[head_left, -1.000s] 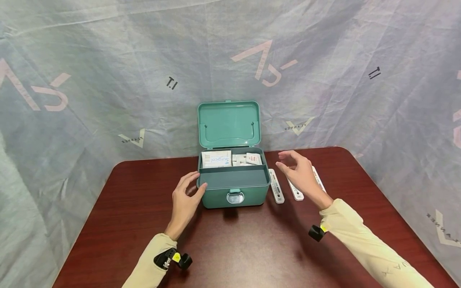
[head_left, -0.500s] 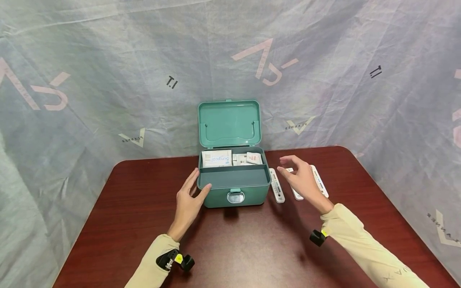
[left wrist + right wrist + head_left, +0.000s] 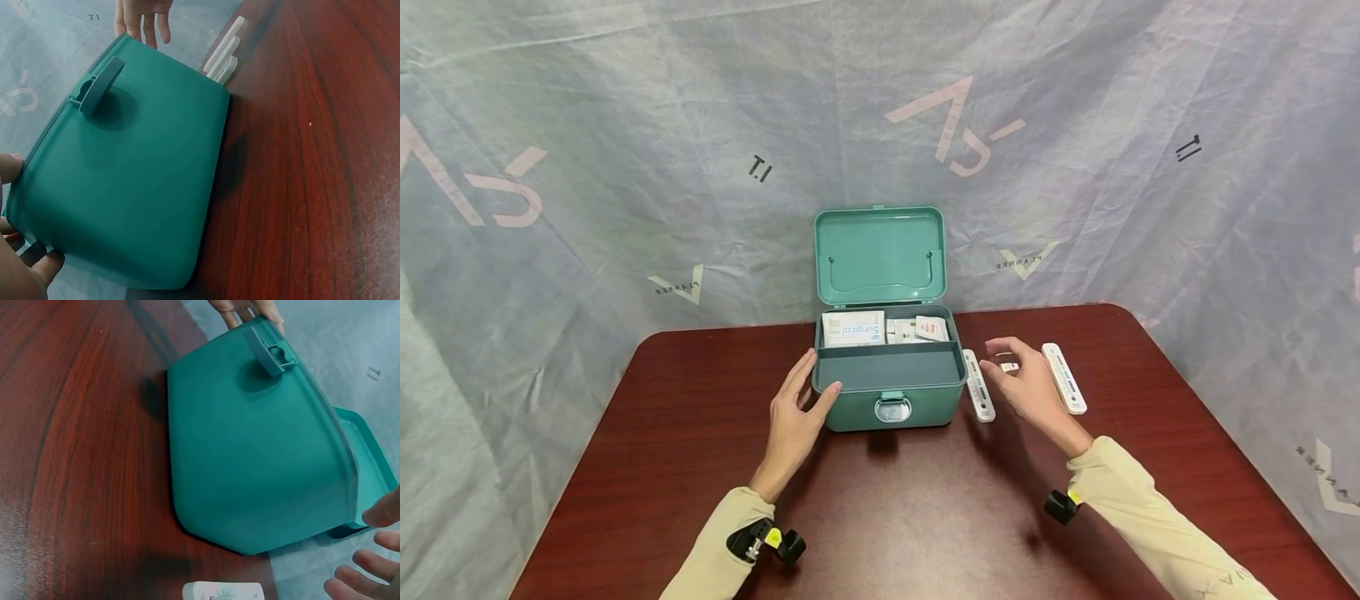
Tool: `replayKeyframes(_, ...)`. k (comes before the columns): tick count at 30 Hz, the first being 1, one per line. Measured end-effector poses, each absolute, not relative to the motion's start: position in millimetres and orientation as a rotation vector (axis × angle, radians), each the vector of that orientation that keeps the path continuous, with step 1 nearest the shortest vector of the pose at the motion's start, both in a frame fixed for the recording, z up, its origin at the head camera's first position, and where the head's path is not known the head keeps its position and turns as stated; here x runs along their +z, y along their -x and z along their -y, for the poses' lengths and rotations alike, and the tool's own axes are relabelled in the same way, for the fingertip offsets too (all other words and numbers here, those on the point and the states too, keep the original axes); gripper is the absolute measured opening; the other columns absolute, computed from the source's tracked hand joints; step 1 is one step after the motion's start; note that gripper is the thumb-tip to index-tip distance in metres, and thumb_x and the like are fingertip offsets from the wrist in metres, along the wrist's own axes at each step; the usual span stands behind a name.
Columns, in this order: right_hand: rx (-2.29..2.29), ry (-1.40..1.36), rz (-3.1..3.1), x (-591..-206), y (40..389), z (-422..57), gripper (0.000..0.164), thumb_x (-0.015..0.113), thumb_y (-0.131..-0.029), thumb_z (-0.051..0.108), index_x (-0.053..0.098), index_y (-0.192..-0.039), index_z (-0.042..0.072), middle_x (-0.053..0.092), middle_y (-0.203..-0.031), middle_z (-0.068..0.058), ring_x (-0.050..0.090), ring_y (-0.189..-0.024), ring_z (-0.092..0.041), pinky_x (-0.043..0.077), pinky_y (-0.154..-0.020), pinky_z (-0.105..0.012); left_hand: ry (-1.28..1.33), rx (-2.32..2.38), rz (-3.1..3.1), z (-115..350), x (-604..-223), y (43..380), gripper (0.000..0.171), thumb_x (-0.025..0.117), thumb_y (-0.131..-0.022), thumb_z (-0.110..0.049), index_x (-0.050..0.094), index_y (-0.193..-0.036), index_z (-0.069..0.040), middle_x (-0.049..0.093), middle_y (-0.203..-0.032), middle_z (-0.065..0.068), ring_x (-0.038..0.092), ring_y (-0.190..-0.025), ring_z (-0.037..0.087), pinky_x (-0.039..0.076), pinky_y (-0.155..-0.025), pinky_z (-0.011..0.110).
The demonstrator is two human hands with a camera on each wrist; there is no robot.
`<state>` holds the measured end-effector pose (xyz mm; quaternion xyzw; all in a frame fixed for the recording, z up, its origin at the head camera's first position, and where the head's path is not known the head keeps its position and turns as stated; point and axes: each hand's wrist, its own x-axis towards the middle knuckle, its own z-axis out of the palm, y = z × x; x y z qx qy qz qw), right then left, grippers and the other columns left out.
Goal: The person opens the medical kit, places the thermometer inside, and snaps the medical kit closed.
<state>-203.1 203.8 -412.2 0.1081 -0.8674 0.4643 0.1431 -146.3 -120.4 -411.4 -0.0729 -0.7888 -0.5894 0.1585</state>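
A green first-aid-style box [image 3: 850, 411] stands on the table with its lid [image 3: 880, 254] up. My left hand [image 3: 792, 425] rests at its left front corner, the thumb over the front rim and the fingers along the left side. My right hand [image 3: 1032, 390] hovers right of the box, thumb and forefinger apart, with nothing seen between them. Beneath it, mostly hidden, lies a white strip [image 3: 1009, 367]. Two like it, long and flat with printed scales like wall thermometers, lie either side: a left strip [image 3: 979, 386] by the box and a right strip [image 3: 1064, 379].
Inside the box, a white carton [image 3: 853, 328] marked "Surgical" and small white packets [image 3: 929, 328] fill the back compartment. The front tray [image 3: 887, 367] shows its bare grey floor. A grey printed cloth [image 3: 737, 225] hangs behind the dark red wooden table [image 3: 887, 517].
My right hand has come down and slightly nearer to me, over the middle strip, baring more of the right strip. The left hand has slid slightly right at the box corner.
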Motion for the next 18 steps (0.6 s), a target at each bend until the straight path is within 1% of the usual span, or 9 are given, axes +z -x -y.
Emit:
replayKeyframes(2, 1.340, -0.296, 2.503, -415.1, 202.4, -203.9, 0.024, 0.067, -0.086, 0.004, 0.063, -0.109, -0.001, 0.065, -0.102, -0.018, 0.065, -0.092, -0.030, 0.052, -0.070, -0.021, 0.217, -1.686, 2.257, 120.9, -411.9, 146.6, 0.058, 0.066, -0.090, -0.013, 0.042, -0.141, -0.001, 0.038, -0.147, 0.010, 0.034, -0.136, 0.025, 0.036, -0.102, 0.050)
replayKeyframes(7, 1.319, -0.247, 2.512, -423.0, 201.4, -204.2, 0.025, 0.069, -0.084, 0.003, 0.063, -0.109, 0.000, 0.066, -0.102, -0.016, 0.065, -0.092, -0.029, 0.051, -0.069, -0.019, 0.226, -1.691, 2.249, 121.6, -413.7, 147.2, 0.058, 0.066, -0.090, -0.013, 0.042, -0.141, -0.002, 0.038, -0.147, 0.008, 0.034, -0.135, 0.025, 0.036, -0.101, 0.051)
replayKeyframes(9, 1.311, -0.233, 2.508, -426.6, 201.0, -204.6, 0.026, 0.069, -0.083, 0.002, 0.063, -0.109, 0.000, 0.066, -0.103, -0.016, 0.065, -0.092, -0.029, 0.052, -0.070, -0.021, 0.236, -1.683, 2.239, 123.9, -423.3, 151.6, 0.058, 0.067, -0.090, -0.018, 0.043, -0.141, -0.004, 0.038, -0.147, 0.003, 0.034, -0.135, 0.021, 0.037, -0.101, 0.050)
replayKeyframes(12, 1.295, -0.213, 2.502, -432.5, 199.5, -205.2, 0.029, 0.071, -0.082, 0.002, 0.062, -0.110, -0.001, 0.065, -0.104, -0.017, 0.065, -0.092, -0.030, 0.055, -0.073, -0.033, 0.235, -1.683, 2.244, 124.2, -424.7, 152.5, 0.059, 0.067, -0.090, -0.018, 0.042, -0.141, -0.002, 0.038, -0.147, 0.004, 0.034, -0.135, 0.020, 0.037, -0.102, 0.049)
replayKeyframes(15, 1.271, -0.186, 2.506, -437.8, 196.9, -205.1, 0.033, 0.073, -0.080, 0.003, 0.061, -0.111, -0.002, 0.064, -0.104, -0.019, 0.064, -0.093, -0.035, 0.053, -0.075, -0.046, 0.242, -1.681, 2.238, 126.0, -433.0, 157.0, 0.060, 0.067, -0.090, -0.019, 0.042, -0.142, -0.004, 0.037, -0.147, 0.005, 0.034, -0.135, 0.019, 0.037, -0.102, 0.048)
replayKeyframes(16, 1.262, -0.177, 2.511, -439.2, 195.8, -204.8, 0.034, 0.074, -0.080, 0.004, 0.061, -0.111, -0.002, 0.063, -0.104, -0.020, 0.064, -0.093, -0.036, 0.053, -0.075, -0.049, 0.243, -1.685, 2.237, 126.0, -433.3, 157.3, 0.060, 0.067, -0.090, -0.018, 0.042, -0.142, -0.003, 0.037, -0.148, 0.007, 0.034, -0.135, 0.020, 0.037, -0.102, 0.049)
replayKeyframes(18, 1.250, -0.165, 2.520, -441.4, 193.9, -204.1, 0.036, 0.075, -0.079, 0.005, 0.061, -0.111, -0.003, 0.063, -0.104, -0.021, 0.063, -0.093, -0.038, 0.052, -0.076, -0.050, 0.249, -1.678, 2.230, 128.4, -443.0, 162.3, 0.060, 0.068, -0.090, -0.021, 0.042, -0.142, -0.005, 0.037, -0.148, 0.005, 0.034, -0.135, 0.018, 0.037, -0.102, 0.048)
